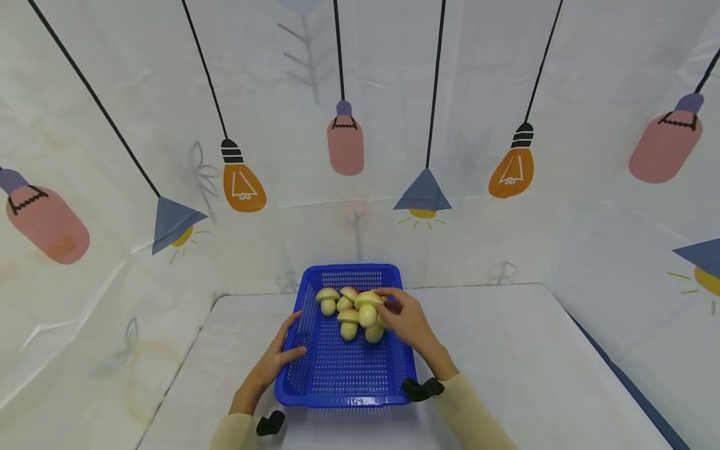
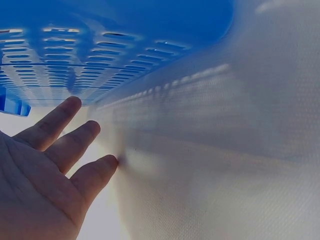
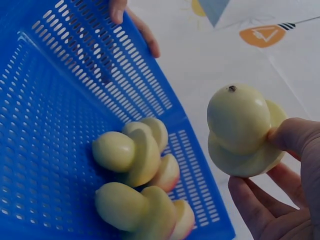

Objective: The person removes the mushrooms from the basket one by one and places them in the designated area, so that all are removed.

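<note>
My right hand [image 1: 406,317] pinches a pale yellow-green model mushroom [image 3: 237,117] between thumb and fingers. Its rounded stalk has a dark spot at the end. This mushroom is above the right side of a blue perforated plastic basket [image 1: 332,381]. Inside the basket lie several similar mushrooms [image 3: 114,151], some with reddish caps, grouped in the far half. At the basket's left rim rests my left hand [image 1: 275,359], thumb over the edge. In the left wrist view, three of its fingers [image 2: 75,145] stretch straight and spread beside the basket's outer wall.
The basket stands on a white-covered table [image 1: 484,350]. A white sheet printed with hanging lamps and bulbs [image 1: 349,144] rises behind and at both sides. Dark straps [image 1: 422,389] sit at the wrists, near the cream sleeves.
</note>
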The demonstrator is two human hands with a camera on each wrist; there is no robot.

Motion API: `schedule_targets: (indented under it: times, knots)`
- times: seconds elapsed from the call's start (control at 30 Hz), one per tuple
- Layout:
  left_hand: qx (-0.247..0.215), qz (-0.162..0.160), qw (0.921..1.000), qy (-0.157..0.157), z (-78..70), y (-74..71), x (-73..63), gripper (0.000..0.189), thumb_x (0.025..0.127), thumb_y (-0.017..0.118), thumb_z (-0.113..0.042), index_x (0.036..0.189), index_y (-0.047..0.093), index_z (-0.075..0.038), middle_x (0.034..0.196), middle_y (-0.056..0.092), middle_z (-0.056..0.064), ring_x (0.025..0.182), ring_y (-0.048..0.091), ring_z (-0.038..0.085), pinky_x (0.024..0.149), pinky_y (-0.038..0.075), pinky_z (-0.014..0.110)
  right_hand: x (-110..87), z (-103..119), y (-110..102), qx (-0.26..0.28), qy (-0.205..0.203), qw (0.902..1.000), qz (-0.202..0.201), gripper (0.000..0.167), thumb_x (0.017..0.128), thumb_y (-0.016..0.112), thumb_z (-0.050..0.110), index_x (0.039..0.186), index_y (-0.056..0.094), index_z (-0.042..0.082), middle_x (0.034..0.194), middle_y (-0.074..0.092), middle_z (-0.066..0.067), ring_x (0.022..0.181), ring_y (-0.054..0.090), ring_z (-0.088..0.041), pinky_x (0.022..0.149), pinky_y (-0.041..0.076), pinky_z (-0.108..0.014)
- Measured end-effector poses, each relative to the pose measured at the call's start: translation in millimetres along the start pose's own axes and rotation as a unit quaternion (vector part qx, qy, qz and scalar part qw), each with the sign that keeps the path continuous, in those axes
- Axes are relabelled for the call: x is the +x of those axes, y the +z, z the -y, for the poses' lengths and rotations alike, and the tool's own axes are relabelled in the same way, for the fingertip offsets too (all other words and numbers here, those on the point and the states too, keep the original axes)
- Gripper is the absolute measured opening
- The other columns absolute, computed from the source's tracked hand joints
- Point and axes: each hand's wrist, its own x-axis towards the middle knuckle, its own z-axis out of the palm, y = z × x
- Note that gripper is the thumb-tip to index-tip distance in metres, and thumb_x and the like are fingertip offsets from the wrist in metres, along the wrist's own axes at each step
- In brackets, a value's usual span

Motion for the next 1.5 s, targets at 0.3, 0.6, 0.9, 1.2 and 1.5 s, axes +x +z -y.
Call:
schedule_targets:
  times: [0.3, 0.6, 0.9, 1.2, 1.5]
  knots:
    - [0.004, -0.003, 1.0000, 0.000, -0.6, -0.5, 0.8, 0.082, 0.094, 0.063, -0.022, 0.164, 0.021, -0.030, 0.170, 0.015, 0.022, 0.148, 0.026, 0.056, 0.110, 0.033, 0.074, -2.1, 1, -11, 0.014, 0.015, 0.9997, -0.011, 0.032, 0.095, 0.072, 0.007, 0.126, 0.070, 0.005, 0.132, 0.067, -0.018, 0.110, 0.071, -0.038, 0.092, 0.059, -0.040]
    - [0.012, -0.003, 0.9999, 0.002, -0.7, 0.5, 0.6, 0.083, 0.094, 0.063, -0.023, 0.164, 0.020, -0.030, 0.170, 0.015, 0.022, 0.148, 0.027, 0.055, 0.110, 0.033, 0.074, -1.9, -4, -27, 0.010, 0.014, 0.9995, -0.028, 0.033, 0.096, 0.071, 0.010, 0.129, 0.068, 0.004, 0.134, 0.066, -0.018, 0.112, 0.071, -0.039, 0.092, 0.059, -0.043]
    - [0.006, -0.004, 1.0000, 0.002, -1.1, 1.6, 0.0, 0.082, 0.094, 0.063, -0.023, 0.164, 0.020, -0.029, 0.170, 0.015, 0.022, 0.148, 0.027, 0.055, 0.111, 0.031, 0.073, -4.6, -6, -42, -0.015, 0.027, 0.9985, -0.046, 0.033, 0.096, 0.072, 0.010, 0.128, 0.068, 0.003, 0.132, 0.067, -0.019, 0.113, 0.070, -0.041, 0.092, 0.059, -0.045]
    - [0.005, -0.003, 1.0000, 0.003, -1.8, 1.5, 0.0, 0.081, 0.095, 0.062, -0.022, 0.164, 0.019, -0.029, 0.170, 0.016, 0.022, 0.148, 0.027, 0.054, 0.112, 0.031, 0.073, -7.4, -18, -58, -0.024, 0.034, 0.9977, -0.053, 0.033, 0.096, 0.073, 0.013, 0.127, 0.069, 0.004, 0.131, 0.068, -0.017, 0.112, 0.071, -0.040, 0.090, 0.060, -0.039]
    - [0.001, -0.006, 1.0000, 0.005, 0.0, 1.8, 0.6, 0.081, 0.095, 0.062, -0.021, 0.164, 0.020, -0.029, 0.169, 0.017, 0.022, 0.148, 0.029, 0.053, 0.111, 0.033, 0.071, -14.7, -26, -71, -0.034, 0.031, 0.9973, -0.058, 0.033, 0.096, 0.072, 0.013, 0.127, 0.069, 0.004, 0.129, 0.069, -0.019, 0.110, 0.071, -0.040, 0.086, 0.060, -0.034]
